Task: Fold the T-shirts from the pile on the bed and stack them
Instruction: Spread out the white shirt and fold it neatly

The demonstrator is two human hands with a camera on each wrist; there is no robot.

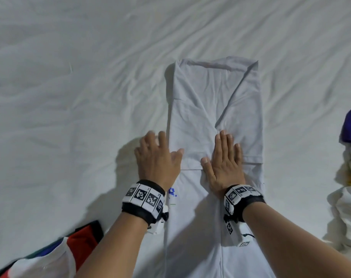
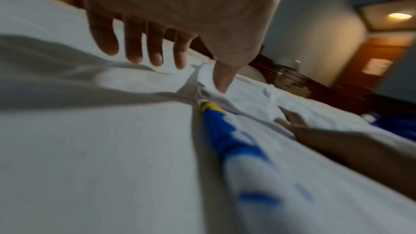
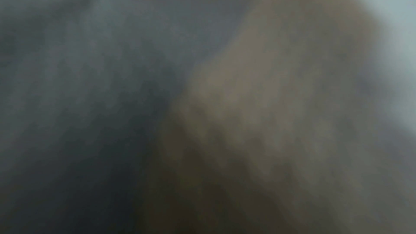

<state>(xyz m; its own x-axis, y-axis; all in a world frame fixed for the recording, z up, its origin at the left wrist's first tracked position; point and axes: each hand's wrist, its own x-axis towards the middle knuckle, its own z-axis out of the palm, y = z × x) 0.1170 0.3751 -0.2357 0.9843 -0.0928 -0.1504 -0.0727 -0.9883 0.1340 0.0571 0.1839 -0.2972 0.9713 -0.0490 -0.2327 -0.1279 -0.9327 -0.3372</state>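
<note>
a pale grey t-shirt [image 1: 216, 117] lies on the white bed sheet [image 1: 70, 97] in the middle of the scene, its sides folded inward so it forms a long narrow strip running from near to far. the folded-in flaps meet in a slanted crease toward the far end, and a small blue print [image 1: 173, 192] peeks out at the strip's left edge by the left wrist.

the right hand [image 1: 222, 163] lies flat, palm down, on the middle of the t-shirt, fingers straight and close together, thumb out to the left. the left hand [image 1: 157, 157] sits at the strip's left edge with its fingers spread and straight; the thumb lies over the shirt while the fingers reach out over the bare sheet, gripping nothing. the left wrist view shows those fingers [image 2: 135, 47] hanging apart just above the sheet. the right wrist view is a dim blur, probably pressed against fabric.

both wrists wear black bands with black-and-white marker tiles [image 1: 144, 195].

at the near left corner lies a red, white and dark garment [image 1: 78, 243]. at the right edge sits a pile of clothes [image 1: 349, 173], with a purple piece on top and white ones below, well apart from the t-shirt.
</note>
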